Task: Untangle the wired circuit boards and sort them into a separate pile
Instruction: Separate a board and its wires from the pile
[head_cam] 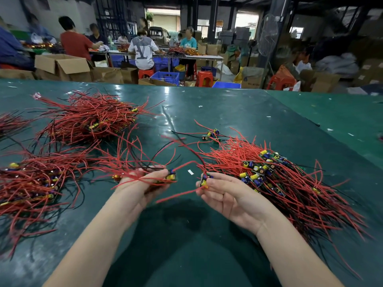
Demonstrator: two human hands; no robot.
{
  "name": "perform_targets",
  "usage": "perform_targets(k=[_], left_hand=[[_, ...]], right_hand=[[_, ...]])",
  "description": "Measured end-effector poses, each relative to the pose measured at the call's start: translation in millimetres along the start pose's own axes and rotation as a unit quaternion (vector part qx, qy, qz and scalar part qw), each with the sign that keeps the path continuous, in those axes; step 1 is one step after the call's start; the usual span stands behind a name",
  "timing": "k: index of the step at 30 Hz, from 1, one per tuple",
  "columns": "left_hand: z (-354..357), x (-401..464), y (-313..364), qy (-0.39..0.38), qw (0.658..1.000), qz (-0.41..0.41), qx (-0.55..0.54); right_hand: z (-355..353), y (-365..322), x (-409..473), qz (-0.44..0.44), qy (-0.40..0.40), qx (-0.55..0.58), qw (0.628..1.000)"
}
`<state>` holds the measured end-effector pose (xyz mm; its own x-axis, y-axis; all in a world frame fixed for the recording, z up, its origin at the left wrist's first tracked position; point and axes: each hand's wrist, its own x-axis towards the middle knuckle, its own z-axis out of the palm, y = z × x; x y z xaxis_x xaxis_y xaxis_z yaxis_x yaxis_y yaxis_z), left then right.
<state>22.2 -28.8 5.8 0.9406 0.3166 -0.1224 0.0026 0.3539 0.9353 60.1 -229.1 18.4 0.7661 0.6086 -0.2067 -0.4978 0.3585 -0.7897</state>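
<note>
Holding one small board pinched in the fingertips of the right hand, lifted off the green table, with its red wire trailing up and leftward. Probably held raised like this so that the wire could slip free from the others. Gripped at the same time, in the left hand, a gathered bunch of boards, fingers curled round it, the red wires fanning up and away from the palm; likely kept together as a handful so the freed pieces did not mix again with the tangle. Kept the two hands near each other but not touching, a little gap of table between them.

Lay just beside the right hand, on its outer side, the big right pile, boards clustered at one end and wires running mostly one way. Could not say for sure whether source or sorted heap. Rested beyond the left hand, on its outer side, a looser left heap. Sat farther off past the left hand a far tangle, wires crossing in all directions. Lay ahead of the right hand a few loose boards, apart from any pile. Seen beyond the table edge: other workers, cardboard boxes, red stools.
</note>
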Motion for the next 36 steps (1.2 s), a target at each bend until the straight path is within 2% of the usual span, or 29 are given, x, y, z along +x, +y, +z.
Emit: perform_targets(k=[1,2,4,8,10,11,12,15,17,19,21,23,28,32,36], left_hand=[[-4.7,1.6,2.5,0.058,0.993,0.064,0.075],[-11.8,7.5,0.1,0.099,0.972,0.142,0.158],[-22.0,9.4,0.4,0.128,0.922,0.230,0.284],[-40.1,19.3,-6.7,0.155,0.853,0.237,0.439],[-40.1,20.0,-2.9,0.192,0.842,0.249,0.439],[-37.8,15.9,-0.5,0.213,0.844,0.270,0.412],[-33.2,9.9,1.5,0.239,0.831,0.310,0.395],[-15.6,-8.4,8.8,0.276,0.733,0.456,0.422],[-1.8,-17.8,9.5,0.231,0.697,0.519,0.438],[9.0,-23.5,5.0,0.125,0.713,0.537,0.432],[16.7,-27.2,-2.0,0.028,0.735,0.517,0.438],[19.3,-28.6,-8.4,-0.009,0.736,0.499,0.457],[17.7,-29.4,-7.4,-0.024,0.752,0.470,0.461],[20.9,-30.1,-7.7,-0.016,0.748,0.481,0.456],[22.1,-29.8,-10.1,0.024,0.753,0.477,0.452]], right_hand=[[0.4,0.3,0.7,-0.006,0.010,0.028,1.000],[1.3,0.4,1.2,-0.010,0.019,0.056,0.998],[3.0,0.2,1.3,-0.017,0.039,0.104,0.994],[5.5,-1.6,0.4,-0.013,0.065,0.139,0.988],[7.2,-2.4,-0.3,-0.010,0.061,0.144,0.988],[7.6,-2.5,-0.4,-0.009,0.057,0.145,0.988],[7.8,-2.6,-0.8,-0.009,0.055,0.143,0.988],[9.2,-1.3,-1.0,-0.003,0.050,0.105,0.993],[11.0,1.4,0.0,0.000,0.043,0.084,0.996],[12.1,4.8,1.8,-0.007,0.032,0.061,0.998],[12.8,7.2,2.9,-0.018,0.020,0.040,0.999],[12.8,8.2,3.3,-0.025,0.009,0.024,0.999],[11.7,8.8,3.4,-0.027,0.010,0.021,0.999],[14.0,11.9,4.2,-0.035,0.032,0.018,0.999],[15.1,14.0,5.4,-0.047,0.048,0.020,0.998]])
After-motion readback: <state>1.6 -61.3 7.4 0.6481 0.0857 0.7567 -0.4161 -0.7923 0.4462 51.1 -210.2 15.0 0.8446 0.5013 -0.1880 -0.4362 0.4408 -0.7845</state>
